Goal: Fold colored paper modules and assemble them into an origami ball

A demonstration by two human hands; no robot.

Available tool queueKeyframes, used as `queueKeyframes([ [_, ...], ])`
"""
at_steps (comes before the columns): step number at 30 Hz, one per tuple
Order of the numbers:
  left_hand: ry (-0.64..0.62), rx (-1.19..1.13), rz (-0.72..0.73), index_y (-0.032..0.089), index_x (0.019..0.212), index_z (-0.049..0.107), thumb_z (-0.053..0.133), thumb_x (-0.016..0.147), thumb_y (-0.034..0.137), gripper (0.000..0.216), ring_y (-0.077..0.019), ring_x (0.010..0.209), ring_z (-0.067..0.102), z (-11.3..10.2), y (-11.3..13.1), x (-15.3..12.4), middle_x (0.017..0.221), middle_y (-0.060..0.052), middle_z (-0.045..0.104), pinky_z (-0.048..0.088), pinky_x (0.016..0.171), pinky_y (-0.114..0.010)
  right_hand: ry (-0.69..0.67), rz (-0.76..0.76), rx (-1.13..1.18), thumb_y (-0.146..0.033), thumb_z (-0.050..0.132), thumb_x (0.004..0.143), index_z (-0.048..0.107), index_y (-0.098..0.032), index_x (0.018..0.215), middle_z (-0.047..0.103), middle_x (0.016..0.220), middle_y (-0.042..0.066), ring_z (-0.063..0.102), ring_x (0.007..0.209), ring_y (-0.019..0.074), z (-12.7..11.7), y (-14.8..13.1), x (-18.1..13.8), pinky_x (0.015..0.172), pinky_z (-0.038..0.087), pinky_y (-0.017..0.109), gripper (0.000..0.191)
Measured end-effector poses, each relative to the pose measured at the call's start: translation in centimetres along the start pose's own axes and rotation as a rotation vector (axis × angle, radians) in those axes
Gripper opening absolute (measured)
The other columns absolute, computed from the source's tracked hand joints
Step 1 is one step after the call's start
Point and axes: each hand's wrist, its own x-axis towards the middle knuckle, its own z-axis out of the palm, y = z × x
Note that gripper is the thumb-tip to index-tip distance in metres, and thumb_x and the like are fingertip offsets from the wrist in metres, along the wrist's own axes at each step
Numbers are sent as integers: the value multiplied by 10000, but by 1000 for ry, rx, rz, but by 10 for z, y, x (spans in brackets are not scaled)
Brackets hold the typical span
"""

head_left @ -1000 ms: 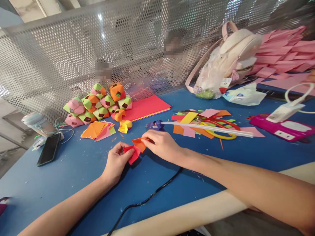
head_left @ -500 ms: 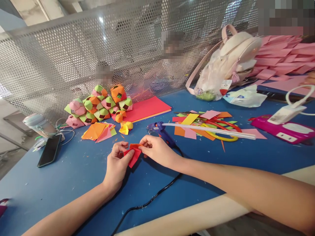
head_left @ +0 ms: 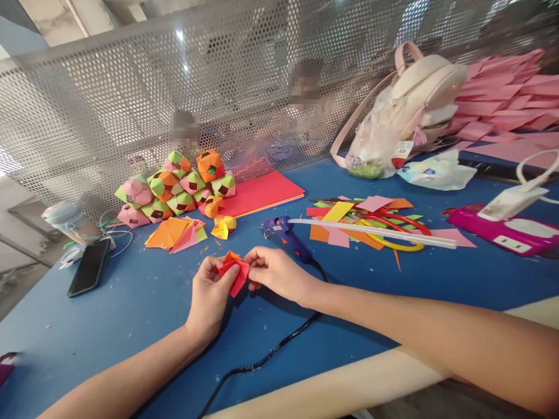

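Observation:
A folded red-orange paper piece [head_left: 238, 279] is held a little above the blue table. My left hand [head_left: 212, 288] grips it, thumb pressed on its front. At its right edge, my right hand [head_left: 273, 270] pinches the paper between thumb and fingers. Just behind my right hand lies a blue glue gun [head_left: 288, 238] with a long clear glue stick in its back. Beyond my left hand are a yellow folded paper piece [head_left: 223, 227] and a stack of orange and pink paper squares [head_left: 174, 234].
Folded paper balls [head_left: 179, 186] are piled by a perforated metal screen [head_left: 253, 87]. Red paper sheets [head_left: 266, 191] lie beside them. Paper scraps and scissors [head_left: 388, 233], a magenta power strip [head_left: 502, 230], a backpack [head_left: 428, 87], a phone [head_left: 88, 267] and a bottle [head_left: 72, 221] surround the workspace. A black cord [head_left: 271, 352] crosses in front.
The red paper piece has turned between my fingers, its upper corner now pointing up. My right hand has shifted from its top edge slightly down along the right side.

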Motion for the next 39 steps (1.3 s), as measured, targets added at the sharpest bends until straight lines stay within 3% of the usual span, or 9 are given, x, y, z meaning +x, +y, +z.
queueKeyframes([
  [7, 38, 25, 8, 210, 809, 420, 674, 720, 294, 283, -115, 661, 599, -1, -1, 3, 755, 25, 614, 459, 589, -215, -55, 15, -9, -147, 513, 769, 556, -149, 835, 603, 690, -9, 598, 596, 106, -4, -3, -2, 579, 468, 229, 79],
  [13, 13, 106, 14, 201, 862, 492, 676, 722, 276, 243, -105, 677, 580, 2, 2, 0, 765, 25, 611, 459, 607, -200, 34, -138, -243, -251, 529, 792, 556, -172, 807, 588, 702, -10, 553, 637, 120, -5, -2, -4, 577, 437, 234, 85],
  [20, -89, 173, -15, 175, 857, 574, 642, 738, 248, 155, -92, 687, 555, 4, 4, -3, 784, 23, 610, 451, 627, -185, 154, -267, -483, -209, 509, 805, 557, -178, 694, 606, 634, -10, 528, 572, 111, -7, 6, 0, 541, 400, 224, 124],
  [30, -90, 179, -38, 166, 860, 596, 608, 761, 259, 137, -89, 665, 548, 3, 5, -2, 757, 27, 627, 438, 604, -174, 205, -534, -637, -178, 527, 821, 544, -184, 683, 621, 640, -1, 547, 567, 110, -14, 12, 4, 551, 408, 217, 139],
  [39, -39, 207, -9, 167, 841, 587, 603, 745, 222, 111, -98, 657, 553, 4, 2, -1, 765, 18, 632, 428, 586, -184, 258, -612, -873, -178, 545, 774, 420, -194, 612, 500, 555, -36, 455, 512, 94, -12, 13, 0, 523, 327, 221, 205],
])
